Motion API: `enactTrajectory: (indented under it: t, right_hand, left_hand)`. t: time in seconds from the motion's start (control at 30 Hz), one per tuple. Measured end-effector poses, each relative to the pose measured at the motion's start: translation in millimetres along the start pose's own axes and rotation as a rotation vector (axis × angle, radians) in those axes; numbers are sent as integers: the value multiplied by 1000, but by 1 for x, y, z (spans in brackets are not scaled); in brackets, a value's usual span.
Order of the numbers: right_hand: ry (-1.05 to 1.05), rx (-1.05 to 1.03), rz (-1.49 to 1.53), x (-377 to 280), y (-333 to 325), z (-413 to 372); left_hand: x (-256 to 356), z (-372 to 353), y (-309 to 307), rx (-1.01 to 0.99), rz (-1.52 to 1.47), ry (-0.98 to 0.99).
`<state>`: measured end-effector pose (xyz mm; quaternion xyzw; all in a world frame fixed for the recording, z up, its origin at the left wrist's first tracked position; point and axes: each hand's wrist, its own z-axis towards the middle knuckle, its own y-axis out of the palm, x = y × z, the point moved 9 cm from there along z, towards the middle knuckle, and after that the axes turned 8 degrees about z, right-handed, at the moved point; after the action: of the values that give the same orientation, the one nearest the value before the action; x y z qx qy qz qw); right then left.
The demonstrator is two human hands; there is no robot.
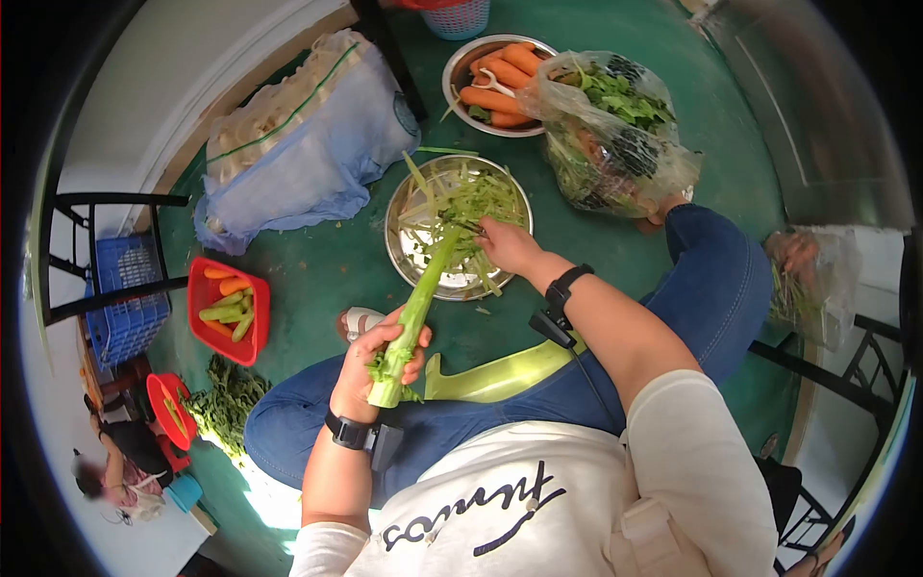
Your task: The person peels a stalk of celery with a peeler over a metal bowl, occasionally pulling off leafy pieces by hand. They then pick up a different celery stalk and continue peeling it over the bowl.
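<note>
My left hand (380, 361) is closed around the thick lower end of a long pale-green celtuce stem (421, 303), which slants up and away from me with leaf stubs near my grip. Closed at the stem's far end, my right hand (508, 245) grips something small and dark that I cannot make out. Beneath that end stands a round metal basin (397, 252) on the green floor. Green peelings and leafy trimmings (486, 197) lie in it, some strips hanging over its rim.
Beyond are a metal bowl (450, 96) of carrots with a white peeler and a plastic bag (615, 163) of greens. Left are a bulging bluish sack (298, 183), a red basket (252, 341) of carrots and green pieces, and leafy greens (226, 404). Another person (130, 462) is far left.
</note>
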<state>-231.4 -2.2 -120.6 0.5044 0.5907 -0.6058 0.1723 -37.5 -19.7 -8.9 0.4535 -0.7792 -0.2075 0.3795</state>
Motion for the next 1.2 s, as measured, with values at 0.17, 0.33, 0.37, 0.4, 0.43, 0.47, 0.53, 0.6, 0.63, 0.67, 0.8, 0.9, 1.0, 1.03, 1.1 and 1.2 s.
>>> enactTrajectory:
  t: [0.17, 0.33, 0.37, 0.4, 0.43, 0.47, 0.53, 0.6, 0.63, 0.67, 0.8, 0.9, 1.0, 1.03, 1.1, 1.2]
  right_hand:
    - [219, -94, 26, 44, 11, -3]
    - [376, -276, -123, 76, 26, -17]
    - [441, -327, -179, 91, 26, -25]
    - [438, -325, -176, 95, 24, -27]
    - [503, -312, -167, 103, 21, -29]
    - [562, -302, -161, 106, 18, -27]
    - [501, -181, -66, 95, 13, -16]
    - [451, -124, -14, 78, 10, -9]
    - [404, -70, 33, 69, 7, -7]
    - [359, -17, 80, 58, 3, -6]
    - [241, 95, 104, 22, 0, -5]
    - [125, 77, 68, -5, 2, -8]
    - [183, 46, 74, 8, 11, -10]
    - [211, 49, 63, 21, 14, -10]
    - [250, 48, 45, 40, 17, -14]
    - [374, -56, -30, 80, 22, -21]
  left_hand:
    - [-1, 2, -3, -20, -116, -18]
    - [-1, 2, 8, -17, -129, -34]
    - [4, 1, 13, -38, -110, -17]
    - [3, 2, 10, -36, -106, -16]
    - [2, 2, 5, -41, -113, -21]
    - [3, 1, 2, -42, -122, -18]
    - [5, -1, 2, -36, -87, 7]
    - [2, 1, 0, -36, -45, 11]
    - [2, 1, 0, -30, -49, 16]
    - [1, 1, -2, 24, -29, -5]
    - [-2, 3, -11, 37, -33, -10]
    - [2, 1, -6, 36, -17, 20]
    - [0, 0, -1, -22, -55, 5]
    - [-1, 0, -3, -21, -79, 8]
    - [-3, 1, -10, -22, -103, 10]
    - [-1, 2, -12, -58, -142, 12]
